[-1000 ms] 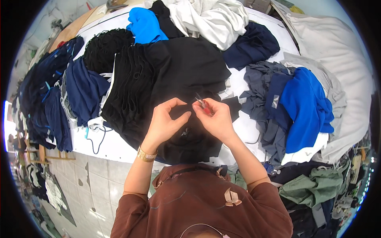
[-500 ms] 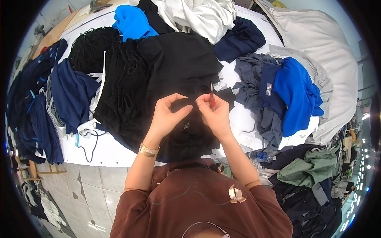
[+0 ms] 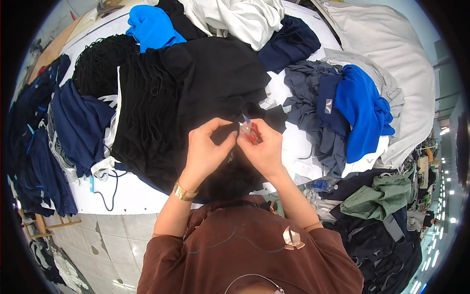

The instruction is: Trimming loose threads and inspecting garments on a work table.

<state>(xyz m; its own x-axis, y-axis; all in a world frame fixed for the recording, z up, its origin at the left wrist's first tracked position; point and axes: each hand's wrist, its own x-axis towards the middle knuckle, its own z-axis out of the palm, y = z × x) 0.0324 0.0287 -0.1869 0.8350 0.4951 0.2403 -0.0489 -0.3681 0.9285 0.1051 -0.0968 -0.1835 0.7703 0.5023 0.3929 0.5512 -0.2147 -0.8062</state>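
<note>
Red-handled thread snips point(image 3: 253, 135) sit in my right hand point(image 3: 264, 152), their blades pointing up and away from me. My left hand point(image 3: 205, 149) is close beside it, its fingers curled at black cloth point(image 3: 220, 161) with the thumb towards the snips. The fingertips are partly lost against the dark fabric. A small black fold point(image 3: 252, 110) rises just past the blade tips. Beyond both hands, a large black garment pile point(image 3: 215, 68) lies on the white table point(image 3: 142, 191), its layers stacked in wavy folds on the left.
Grey cloth pieces point(image 3: 311, 93) and a bright blue garment point(image 3: 364, 115) lie to the right. Navy garments point(image 3: 81, 120) and black cords point(image 3: 105, 59) are at the left. White cloth point(image 3: 240, 19) is heaped at the far side. A plastic bottle point(image 3: 323, 185) lies near the right front edge.
My right hand has turned the snips, so more of the red handles shows and the blades tilt left. Both hands have come closer together. The view has shifted slightly.
</note>
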